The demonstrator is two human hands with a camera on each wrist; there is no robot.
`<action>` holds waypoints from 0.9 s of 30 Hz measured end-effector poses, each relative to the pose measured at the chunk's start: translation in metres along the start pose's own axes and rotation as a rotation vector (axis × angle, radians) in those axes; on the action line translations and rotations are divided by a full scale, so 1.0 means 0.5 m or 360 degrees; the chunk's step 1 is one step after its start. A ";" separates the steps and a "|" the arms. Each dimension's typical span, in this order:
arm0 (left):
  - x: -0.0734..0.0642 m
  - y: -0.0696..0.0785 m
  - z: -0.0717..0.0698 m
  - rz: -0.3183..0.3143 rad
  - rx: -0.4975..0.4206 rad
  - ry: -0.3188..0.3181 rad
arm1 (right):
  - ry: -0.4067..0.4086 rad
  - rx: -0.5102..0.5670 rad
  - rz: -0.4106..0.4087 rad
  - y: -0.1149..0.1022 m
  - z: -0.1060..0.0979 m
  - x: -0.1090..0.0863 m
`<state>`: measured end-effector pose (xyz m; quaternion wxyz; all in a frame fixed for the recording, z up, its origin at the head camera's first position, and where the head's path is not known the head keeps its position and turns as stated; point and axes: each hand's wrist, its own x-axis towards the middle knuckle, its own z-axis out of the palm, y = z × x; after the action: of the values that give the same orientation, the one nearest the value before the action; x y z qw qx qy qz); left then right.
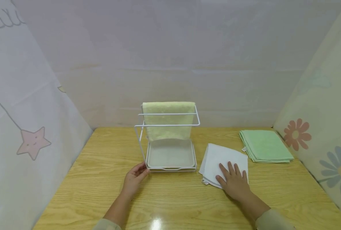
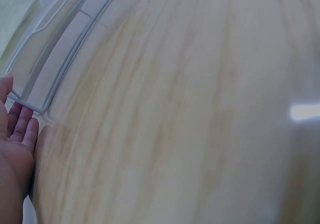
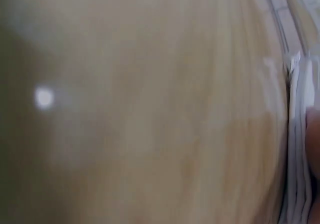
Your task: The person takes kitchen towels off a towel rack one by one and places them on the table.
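A white wire rack (image 1: 170, 125) stands on the table with a yellow towel (image 1: 170, 110) draped over its rear bar and a pale tray (image 1: 171, 153) in its base. My left hand (image 1: 133, 180) holds the rack's front left corner, thumb in front and fingers behind. The left wrist view shows the rack's wire corner (image 2: 42, 109) between that hand's thumb and fingers (image 2: 22, 121). Right of the rack lies a folded white towel (image 1: 216, 159). My right hand (image 1: 235, 184) rests on it with spread fingers; in the right wrist view the towel's layered edge (image 3: 297, 149) is visible.
A stack of folded green towels (image 1: 265, 145) lies at the back right of the wooden table (image 1: 101, 191). Pale cloth walls (image 1: 170, 64) rise behind and on both sides, the side ones printed with a star and flowers.
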<state>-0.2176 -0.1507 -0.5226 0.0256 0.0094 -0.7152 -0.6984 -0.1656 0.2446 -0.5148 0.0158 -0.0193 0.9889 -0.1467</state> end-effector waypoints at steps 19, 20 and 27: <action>-0.008 0.002 0.003 0.0003 0.0032 -0.0027 | 0.0072 -0.0121 0.0013 -0.017 -0.032 0.034; -0.007 0.002 0.003 0.0008 0.0035 -0.0020 | 0.0063 -0.0081 0.0042 -0.031 -0.031 0.025; -0.006 0.006 0.002 0.0025 0.0032 -0.0016 | -0.0032 0.0076 0.0101 -0.066 -0.008 0.011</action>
<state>-0.2146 -0.1493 -0.5199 0.0275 0.0007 -0.7223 -0.6911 -0.1700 0.2140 -0.5014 0.0310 0.0110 0.9850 -0.1696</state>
